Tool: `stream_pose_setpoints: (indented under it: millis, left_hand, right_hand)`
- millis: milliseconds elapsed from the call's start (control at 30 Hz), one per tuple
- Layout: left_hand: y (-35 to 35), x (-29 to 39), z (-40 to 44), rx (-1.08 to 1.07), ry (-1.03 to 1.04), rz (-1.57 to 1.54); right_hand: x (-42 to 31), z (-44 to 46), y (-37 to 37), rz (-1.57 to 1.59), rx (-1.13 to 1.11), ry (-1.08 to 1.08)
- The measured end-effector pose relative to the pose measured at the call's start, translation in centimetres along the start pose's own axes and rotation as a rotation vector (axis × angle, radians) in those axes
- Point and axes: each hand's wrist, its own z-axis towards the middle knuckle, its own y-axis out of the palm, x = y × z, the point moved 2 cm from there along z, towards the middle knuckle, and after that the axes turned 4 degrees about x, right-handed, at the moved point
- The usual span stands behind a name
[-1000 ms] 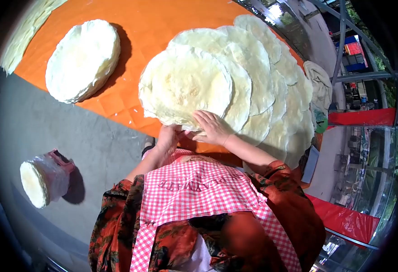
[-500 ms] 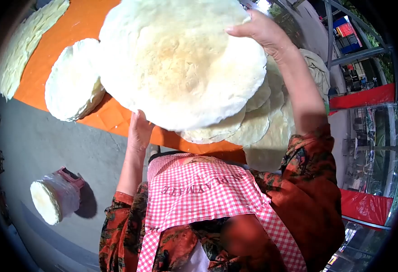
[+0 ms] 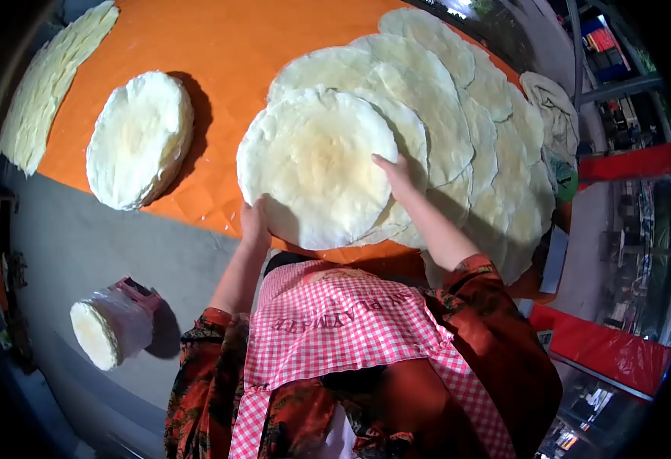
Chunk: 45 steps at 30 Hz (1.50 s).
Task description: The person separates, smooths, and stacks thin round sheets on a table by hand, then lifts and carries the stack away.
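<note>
Lowered since the earlier frame, one round flatbread (image 3: 317, 168) is gripped at its rim by the left hand (image 3: 255, 223) and right hand (image 3: 397, 180), fingers nearly closed and partly hidden beneath, above the overlapping sheets (image 3: 435, 115) on the table (image 3: 221, 46).

- I see the orange cover (image 3: 221, 46) as matt — lightly creased.
- On it, flatbreads (image 3: 316, 164): matt, slightly rough.
- At its right edge, rumpled cloth (image 3: 551, 115).
- Below it, clear plastic wrap (image 3: 132, 321) — glossy; checked cloth apron (image 3: 335, 325).

orange table (image 3: 221, 38), pink-and-white checked apron (image 3: 335, 329)
</note>
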Motion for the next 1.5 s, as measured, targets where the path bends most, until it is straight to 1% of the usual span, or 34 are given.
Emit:
stream_pose_setpoints:
  millis: [33, 67, 100, 167, 233, 267, 300, 367, 433, 467, 567, 600, 667, 700, 767, 833, 867, 900, 933, 967, 1000, 1067, 1100, 1200, 1267, 1367, 1467, 1500]
  left_hand:
    - [0.1, -0.3, 0.0, 0.053, 0.032, 0.033]
    - [0.1, -0.5, 0.0, 0.055, 0.026, 0.024]
    - [-0.2, -0.7, 0.3, 0.056, 0.02, 0.016]
    - [-0.3, -0.6, 0.1, 0.03, -0.029, -0.004]
    - [-0.1, 0.3, -1.1, -0.014, -0.121, -0.04]
    - [-0.6, 0.3, -0.9, -0.083, -0.192, -0.002]
    - [-0.9, -0.2, -0.5, -0.102, -0.206, -0.042]
    - [-1.4, -1.1, 0.0, -0.104, -0.155, -0.025]
    - [-1.1, 0.2, -0.7, -0.087, -0.258, -0.189]
    - [-1.1, 1.2, -0.8, -0.084, -0.303, -0.27]
    - [-1.8, 3.5, 0.2, -0.193, -0.24, -0.278]
    - [-2.7, 3.1, 2.0, -0.227, -0.261, -0.32]
    - [-2.6, 3.4, 3.5, -0.29, -0.281, -0.269]
    - [-2.7, 3.8, 4.3, -0.323, -0.291, -0.243]
    - [-1.8, 4.2, 4.9, -0.341, -0.296, -0.308]
    - [-1.8, 4.2, 5.7, -0.366, -0.342, -0.359]
    - [-1.8, 4.6, 5.5, -0.372, -0.378, -0.366]
    - [-2.3, 3.9, 6.1, -0.341, -0.391, -0.376]
    - [-3.0, 2.8, 7.0, -0.31, -0.402, -0.382]
    - [-2.4, 4.3, 6.3, -0.283, -0.412, -0.384]
    - [-1.9, 5.7, 4.9, -0.358, -0.439, -0.374]
    - [-2.4, 5.3, 5.5, -0.424, -0.471, -0.383]
    - [-2.5, 5.1, 5.8, -0.457, -0.486, -0.389]
    - [-2.3, 5.7, 5.5, -0.396, -0.485, -0.33]
    - [-2.4, 5.6, 5.9, -0.392, -0.51, -0.308]
    - [-2.2, 6.0, 5.7, -0.469, -0.477, -0.308]
    - [-2.1, 6.0, 5.7, -0.503, -0.431, -0.276]
    - [-2.2, 6.1, 5.7, -0.482, -0.435, -0.312]
  right_hand:
    - [1.4, 0.2, -0.1, -0.07, 0.074, -0.1]
    - [1.6, 1.2, 0.1, -0.135, 0.083, -0.054]
    - [1.6, 2.2, -0.1, -0.065, 0.001, 0.002]
    - [-2.5, 0.3, 0.1, 0.083, -0.142, 0.12]
    - [-4.3, -2.4, -1.1, 0.348, -0.151, 0.326]
    - [-3.3, -3.2, -2.5, 0.048, -0.051, 0.193]
    - [-0.7, -2.5, -3.7, -0.246, 0.129, -0.108]
    - [-2.3, -6.2, -3.1, -0.574, 0.372, -0.632]
    - [-3.9, -7.9, -0.3, -0.502, 0.195, -0.685]
    - [-4.7, -8.2, 1.7, -0.43, 0.013, -0.686]
    - [-5.5, -7.8, 7.5, -0.314, -0.297, -0.511]
    - [-5.5, -7.4, 9.3, -0.371, -0.344, -0.479]
    - [-6.3, -5.8, 12.9, -0.492, -0.429, -0.419]
    - [-6.4, -4.7, 14.5, -0.52, -0.424, -0.465]
    - [-6.1, -1.8, 17.6, -0.584, -0.414, -0.557]
    - [-5.9, 2.0, 20.9, -0.654, -0.377, -0.762]
    - [-6.5, 2.3, 22.2, -0.691, -0.367, -0.86]
    - [-7.0, 2.5, 23.4, -0.753, -0.358, -0.908]
    - [-7.0, 3.2, 24.6, -0.855, -0.396, -0.889]
    - [-7.4, 3.8, 25.8, -0.955, -0.429, -0.87]
    - [-7.6, 4.2, 26.8, -1.063, -0.46, -0.87]
    - [-8.3, 4.2, 28.0, -1.28, -0.527, -0.857]
    - [-8.8, 4.2, 28.5, -1.321, -0.55, -0.847]
    - [-9.5, 4.1, 29.6, -1.453, -0.636, -0.809]
    - [-10.0, 4.6, 30.1, -1.558, -0.696, -0.783]
    - [-9.7, 4.6, 30.1, -1.531, -0.558, -0.846]
    - [-8.9, 4.7, 30.1, -1.475, -0.576, -0.796]
    - [-8.4, 4.9, 29.9, -1.333, -0.485, -0.878]
